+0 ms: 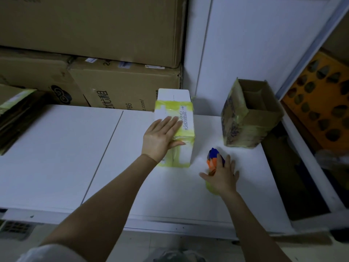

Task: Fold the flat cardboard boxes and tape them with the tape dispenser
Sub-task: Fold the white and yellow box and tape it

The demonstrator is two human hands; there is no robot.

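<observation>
1. Big brown cartons [113,35] are stacked at the back left, behind the table.
2. The white table [56,157] fills the middle of the view; a seam runs across its top on the left.
3. A pile of flat cardboard [13,118] lies on the table's far left edge.
4. An open brown box [249,118] stands on the table at the right, near the wall, its top flaps up and yellow tape along its edges.
5. A white box [175,118] lies closed at the table's centre, banded with yellow tape at both ends.
6. The left hand [162,137] lies flat and open on the white box's top, fingers spread, thumb along the near taped edge. It presses and grips nothing.
7. The right hand [222,176] rests on the table just right of the white box, fingers loosely spread over the tape dispenser [214,157]. I cannot tell whether the fingers close around it.
8. The dispenser, blue and orange with yellow tape, sits between the two boxes; its blue end pokes out beyond the fingertips, and yellow shows beneath the palm.
</observation>
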